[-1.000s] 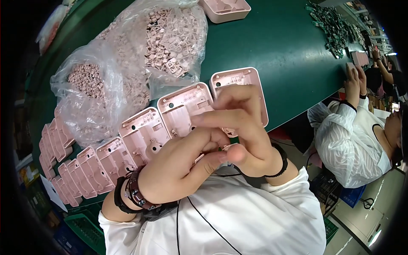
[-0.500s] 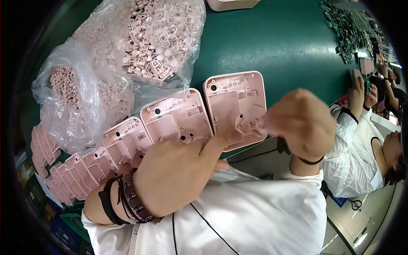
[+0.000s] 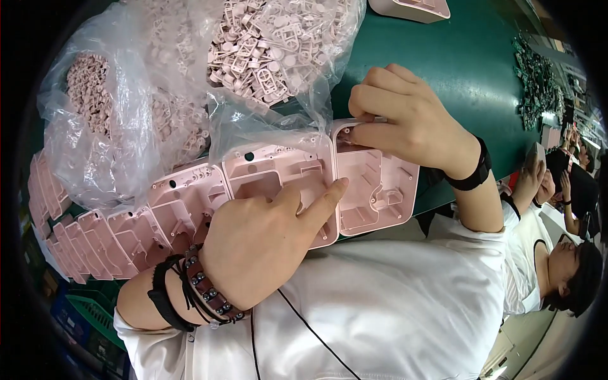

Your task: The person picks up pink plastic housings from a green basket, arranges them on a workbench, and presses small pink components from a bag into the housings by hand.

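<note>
A pink plastic housing [image 3: 391, 215], an open shell with ribs and posts inside, lies at the right end of a row of similar shells. My right hand [image 3: 405, 120] reaches over it with bent fingers, the tips together inside its far left corner. Anything pinched there is hidden. My left hand [image 3: 266, 247] lies across the neighbouring pink housing [image 3: 256, 183], its fingers apart. One stretched finger touches the left wall of the rightmost housing; the left thumb is out of sight.
Clear plastic bags [image 3: 171, 82] full of small pink parts stand behind the row. Another pink shell [image 3: 411, 11] sits at the far edge. Green circuit boards [image 3: 538, 82] are heaped at the far right, near a co-worker's hands [image 3: 532, 180]. A green basket [image 3: 95, 310] is at lower left.
My right hand has moved from the housing's right side to its far left corner. My left finger now lies on that housing's left wall. The whole view has shifted slightly.
</note>
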`<state>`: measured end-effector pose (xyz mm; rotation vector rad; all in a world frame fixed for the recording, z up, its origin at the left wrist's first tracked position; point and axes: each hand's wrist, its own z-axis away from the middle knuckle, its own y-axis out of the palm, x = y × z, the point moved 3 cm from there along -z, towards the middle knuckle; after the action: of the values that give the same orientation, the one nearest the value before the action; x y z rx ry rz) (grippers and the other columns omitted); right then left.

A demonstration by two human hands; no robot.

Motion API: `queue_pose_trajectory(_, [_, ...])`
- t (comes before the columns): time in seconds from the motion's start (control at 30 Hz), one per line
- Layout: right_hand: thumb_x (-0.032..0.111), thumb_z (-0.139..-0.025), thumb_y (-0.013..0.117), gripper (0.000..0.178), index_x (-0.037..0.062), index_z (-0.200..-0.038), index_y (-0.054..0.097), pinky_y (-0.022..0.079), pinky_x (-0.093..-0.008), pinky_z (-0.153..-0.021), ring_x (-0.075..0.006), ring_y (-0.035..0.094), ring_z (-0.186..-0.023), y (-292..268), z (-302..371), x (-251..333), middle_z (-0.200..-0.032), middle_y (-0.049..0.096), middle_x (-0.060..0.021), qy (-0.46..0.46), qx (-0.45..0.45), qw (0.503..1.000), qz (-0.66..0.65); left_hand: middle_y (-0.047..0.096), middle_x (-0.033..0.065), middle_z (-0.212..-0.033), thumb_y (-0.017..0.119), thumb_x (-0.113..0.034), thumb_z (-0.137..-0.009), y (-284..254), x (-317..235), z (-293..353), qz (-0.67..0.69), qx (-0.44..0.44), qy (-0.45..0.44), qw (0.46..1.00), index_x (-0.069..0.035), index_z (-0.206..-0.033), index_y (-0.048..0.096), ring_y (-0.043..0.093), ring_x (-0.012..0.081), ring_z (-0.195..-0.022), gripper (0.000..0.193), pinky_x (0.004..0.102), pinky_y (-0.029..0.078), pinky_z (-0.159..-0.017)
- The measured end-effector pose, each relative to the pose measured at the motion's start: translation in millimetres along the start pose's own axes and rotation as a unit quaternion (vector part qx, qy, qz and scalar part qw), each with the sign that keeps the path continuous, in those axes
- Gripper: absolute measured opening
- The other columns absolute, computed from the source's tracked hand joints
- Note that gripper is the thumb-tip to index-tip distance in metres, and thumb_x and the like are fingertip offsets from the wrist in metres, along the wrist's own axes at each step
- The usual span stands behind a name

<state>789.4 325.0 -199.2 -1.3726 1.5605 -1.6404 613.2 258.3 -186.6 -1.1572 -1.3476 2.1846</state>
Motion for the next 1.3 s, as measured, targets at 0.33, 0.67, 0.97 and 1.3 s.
queue_pose_trajectory(0.33, [0.012, -0.059, 0.063, 0.014, 0.0110, -0.073, 0.067, 0.042, -0.0317, -0.078, -0.0243, 0.048, -0.097, -7, 3, 10, -0.111, 0.054, -0.0002, 0.048, 0.028, 0.996, 0.076, 0.054, 0.0042, -0.071, 0.052, -0.017, -0.075, 0, 4, 1, 0.017, -0.023, 0.010, 1.000, -0.013, -0.122, 0.050, 0.056, 0.0148, -0.047, 0.047, 0.0266, 0.044, -0.040])
queue_pose_trajectory(0.67, [0.012, -0.063, 0.065, 0.020, 0.0049, -0.082, 0.065, 0.038, -0.0291, -0.068, -0.0205, 0.052, -0.080, -47, -16, 87, -0.097, 0.057, -0.0080, 0.140, -0.091, 0.978, -0.127, 0.058, 0.0089, -0.082, 0.063, -0.027, -0.079, -19, 7, 42, 0.273, -0.012, -0.061, 0.960, -0.003, -0.126, 0.036, 0.059, 0.0276, -0.065, 0.059, 0.0320, 0.045, -0.056])
queue_pose_trajectory(0.97, [0.013, -0.063, 0.071, 0.020, 0.0066, -0.081, 0.064, 0.031, -0.0274, -0.059, -0.0141, 0.051, -0.064, -18, -49, 151, -0.076, 0.059, -0.0010, 0.035, -0.126, 0.985, -0.115, 0.055, 0.0107, -0.085, 0.062, -0.032, -0.081, -11, 1, 87, 0.445, -0.078, 0.005, 0.892, 0.000, -0.113, 0.039, 0.057, 0.0221, -0.067, 0.051, 0.0290, 0.043, -0.058])
queue_pose_trajectory(1.3, [0.007, -0.063, 0.073, 0.023, 0.0060, -0.083, 0.062, 0.040, -0.0287, -0.063, -0.0167, 0.056, -0.065, -9, -61, 162, -0.076, 0.061, -0.0040, 0.150, -0.111, 0.949, -0.255, 0.053, 0.0096, -0.066, 0.053, -0.023, -0.089, -9, 16, 116, 0.455, -0.122, 0.042, 0.881, -0.002, -0.091, 0.048, 0.054, 0.0252, -0.057, 0.022, 0.0330, 0.041, -0.052])
